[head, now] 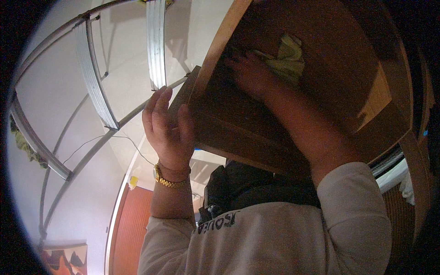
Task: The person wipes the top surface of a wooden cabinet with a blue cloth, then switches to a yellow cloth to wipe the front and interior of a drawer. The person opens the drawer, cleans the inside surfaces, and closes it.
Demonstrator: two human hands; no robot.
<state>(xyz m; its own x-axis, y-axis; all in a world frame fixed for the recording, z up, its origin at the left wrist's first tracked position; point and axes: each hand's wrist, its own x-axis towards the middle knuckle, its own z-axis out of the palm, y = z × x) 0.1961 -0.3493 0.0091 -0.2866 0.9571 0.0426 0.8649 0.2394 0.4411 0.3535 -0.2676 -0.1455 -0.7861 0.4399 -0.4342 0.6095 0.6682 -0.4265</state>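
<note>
My left hand (168, 127), with a gold-coloured watch (157, 173) on the wrist, is raised beside the near left corner of a brown wooden cabinet (220, 41). Its thumb stands apart from loosely bent fingers, and no object shows in it. Whether it touches the wood is unclear. My right hand (252, 72) reaches into the dark cabinet interior, close to the left wall. A crumpled yellow-green cloth (290, 60) lies right by that hand. Shadow hides the fingertips, so I cannot tell whether they hold the cloth or anything else.
A metal rack with dark tubes and silvery slats (156, 44) stands at the left against a pale wall. A thin cable (135, 146) hangs below it. Farther down are a reddish-brown door (130, 220) and a picture (67, 259). White fabric (395, 175) shows at the right.
</note>
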